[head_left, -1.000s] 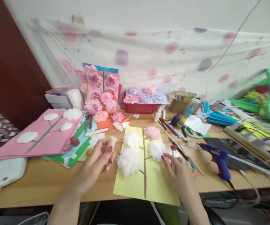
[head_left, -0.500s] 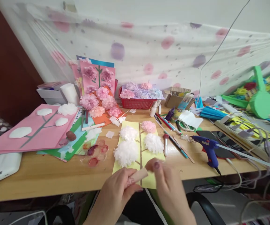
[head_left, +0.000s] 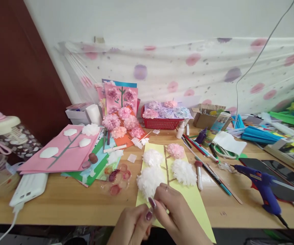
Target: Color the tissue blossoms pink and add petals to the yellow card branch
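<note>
My left hand [head_left: 134, 224] and my right hand [head_left: 174, 211] meet over the near edge of a yellow paper sheet [head_left: 192, 207]. Both are closed, with fingertips pressed together around something mostly hidden; a small brownish bit shows below the left fingers. On the yellow sheet are a painted brown stem [head_left: 166, 161], fluffy white paper flowers [head_left: 150, 180] and a pink paper flower [head_left: 175, 150]. The largest white flower lies just beyond my fingers. To the right of the sheet lies a makeup brush [head_left: 199, 175].
A blue glue gun [head_left: 260, 187] with its cord lies at right, near dark phones [head_left: 292, 177]. A plastic paint palette [head_left: 115, 178] is left of the sheet, beside pink paper [head_left: 70, 146]. At the back stands a red basket [head_left: 162, 123]. A white power bank [head_left: 29, 189] lies far left.
The pale tube that showed in my left hand is now hidden as my right hand has come against the left. The view has shifted left, and the scene sits lower and further right.
</note>
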